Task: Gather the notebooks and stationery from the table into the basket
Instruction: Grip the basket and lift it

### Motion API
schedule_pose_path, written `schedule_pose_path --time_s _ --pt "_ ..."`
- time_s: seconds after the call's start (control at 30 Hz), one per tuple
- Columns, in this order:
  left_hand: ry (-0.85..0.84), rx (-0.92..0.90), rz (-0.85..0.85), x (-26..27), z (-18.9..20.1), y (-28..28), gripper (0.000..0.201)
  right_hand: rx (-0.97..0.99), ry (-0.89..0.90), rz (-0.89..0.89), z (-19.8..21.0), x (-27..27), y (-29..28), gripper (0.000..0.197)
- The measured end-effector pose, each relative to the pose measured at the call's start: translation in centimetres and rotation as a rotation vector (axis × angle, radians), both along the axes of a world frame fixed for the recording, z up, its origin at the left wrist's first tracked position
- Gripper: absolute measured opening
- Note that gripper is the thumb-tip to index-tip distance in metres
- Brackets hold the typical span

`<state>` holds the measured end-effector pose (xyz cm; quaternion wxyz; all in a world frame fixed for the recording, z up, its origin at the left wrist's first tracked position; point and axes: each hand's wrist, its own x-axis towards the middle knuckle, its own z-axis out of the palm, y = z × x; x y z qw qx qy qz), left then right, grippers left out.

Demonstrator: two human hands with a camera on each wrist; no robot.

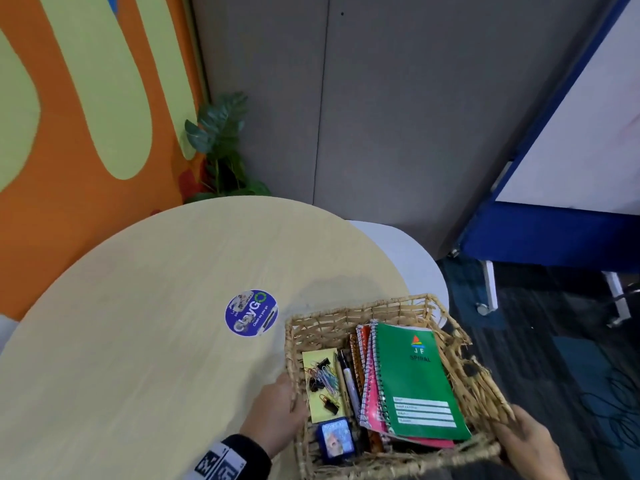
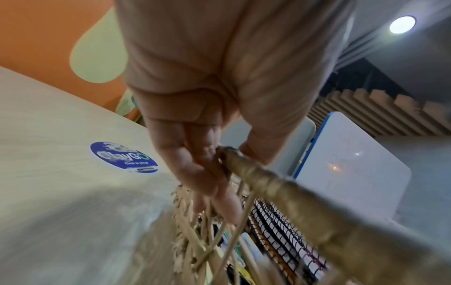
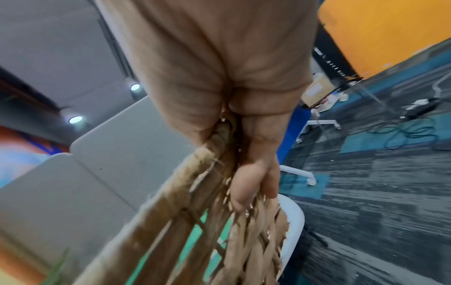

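A woven straw basket (image 1: 360,311) hangs past the right edge of the round table (image 1: 138,323). Inside lie a green spiral notebook (image 1: 415,379) on top of pink and orange ones, pens (image 1: 348,379), a yellow pad with clips (image 1: 320,375) and a small blue box (image 1: 336,439). My left hand (image 1: 277,410) grips the basket's left rim (image 2: 280,185), fingers (image 2: 214,185) down its outside wall. My right hand (image 1: 530,441) grips the right rim, its fingers (image 3: 246,185) curled over the weave (image 3: 219,241).
A round blue sticker (image 1: 251,312) is on the tabletop. A white chair (image 1: 408,258) stands behind the basket, a potted plant (image 1: 221,147) in the corner. A blue-framed whiteboard on wheels (image 1: 554,168) stands at the right over dark carpet (image 1: 571,358).
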<state>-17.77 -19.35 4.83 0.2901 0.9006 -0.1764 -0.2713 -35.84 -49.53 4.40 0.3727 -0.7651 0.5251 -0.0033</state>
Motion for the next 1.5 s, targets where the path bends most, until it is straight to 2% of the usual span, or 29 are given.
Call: schedule_pose_path --time_s 0.13,0.23,0.47,0.6,0.73,0.93,1.13,1.23,1.33,1.4,1.5 --pt "-0.048 -0.062 0.126 0.7 2.4 3.1 0.016 -0.031 -0.117 0.109 2.2 3.7 0.8 0.019" --pt "-0.155 -0.066 0.289 1.7 3.8 6.6 0.007 -0.021 -0.214 0.213 2.6 7.7 1.9 0.030" --pt "-0.371 -0.068 0.717 4.1 5.6 14.7 0.011 0.220 -0.504 0.418 3.1 22.3 8.5 0.018" --pt "-0.429 -0.091 0.895 6.1 5.1 19.0 0.017 0.348 -0.522 0.484 3.3 31.4 14.0 0.021" --pt "-0.449 -0.076 1.042 9.2 3.5 22.6 0.019 0.455 -0.487 0.544 1.6 39.5 19.4 0.020" --pt "-0.386 -0.111 1.178 14.5 1.3 26.2 0.014 0.509 -0.426 0.627 -1.6 49.3 26.3 0.017" --pt "-0.346 -0.051 1.248 18.6 -1.6 28.9 0.019 0.463 -0.384 0.670 -3.9 55.3 30.2 0.015" --pt "-0.366 -0.020 1.273 20.1 -2.5 29.6 0.019 0.437 -0.371 0.670 -4.8 57.3 31.5 0.015" --pt "-0.303 0.019 1.273 21.3 -3.9 29.9 0.018 0.443 -0.356 0.669 -5.8 58.4 32.7 0.023" --pt "-0.279 0.034 1.278 21.5 -4.6 30.0 0.018 0.450 -0.346 0.663 -6.0 58.6 33.1 0.030" --pt "-0.241 0.012 1.284 21.9 -4.3 29.8 0.018 0.478 -0.285 0.649 -5.0 58.4 33.2 0.029"
